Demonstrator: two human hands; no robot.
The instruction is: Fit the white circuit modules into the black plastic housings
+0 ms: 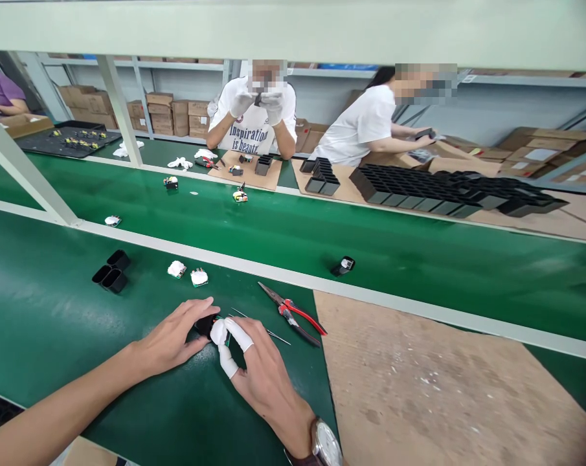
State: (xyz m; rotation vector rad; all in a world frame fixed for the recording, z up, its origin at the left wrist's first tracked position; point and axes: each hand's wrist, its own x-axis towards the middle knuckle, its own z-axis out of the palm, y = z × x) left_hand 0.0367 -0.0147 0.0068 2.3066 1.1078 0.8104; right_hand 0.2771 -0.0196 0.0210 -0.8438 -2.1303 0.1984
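My left hand (179, 333) is closed around a black plastic housing (206, 325) on the green bench. My right hand (256, 359), with white covers on thumb and index finger, pinches a small circuit board topped with a white blob (219, 332) at the housing's open end. How far the board sits inside is hidden by the fingers. Tweezers (273, 335) lie just behind my right hand. Red-handled pliers (293, 314) rest to the right of them. Two more white-topped boards (177, 269) stand beyond my left hand, near three black housings (114, 278).
A brown cardboard sheet (419, 388) covers the bench at right. Beyond a pale rail (273, 280) runs a green belt (283, 223) carrying several parts and a black housing (344, 265). Across it, people handle parts beside rows of black housings (414, 191). A slanted post (35, 171) stands left.
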